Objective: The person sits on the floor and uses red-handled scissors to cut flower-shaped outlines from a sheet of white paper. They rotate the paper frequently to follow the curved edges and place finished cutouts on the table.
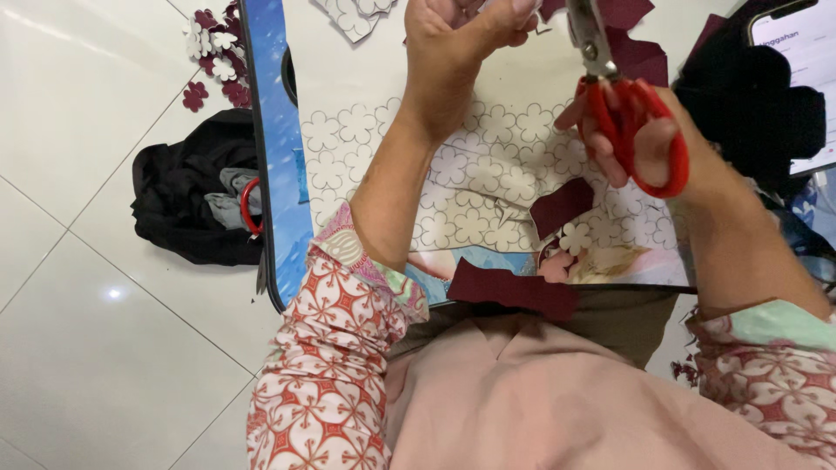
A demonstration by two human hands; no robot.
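Bare floor (78, 348) left, black cloth heap (187, 200) beside table edge (274, 174)

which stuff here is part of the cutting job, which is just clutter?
In use: right hand gripping red scissors; left hand pinching the piece being cut, mostly out of frame; flower-pattern sheet; maroon scraps; cut flowers on the floor.

Lying about: black bag; phone; dark cloth beside it.

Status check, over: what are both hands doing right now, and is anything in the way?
Right hand grips red scissors. Left hand pinches maroon felt at the top edge. Flower template sheet lies beneath. Loose maroon scraps nearby, none blocking.
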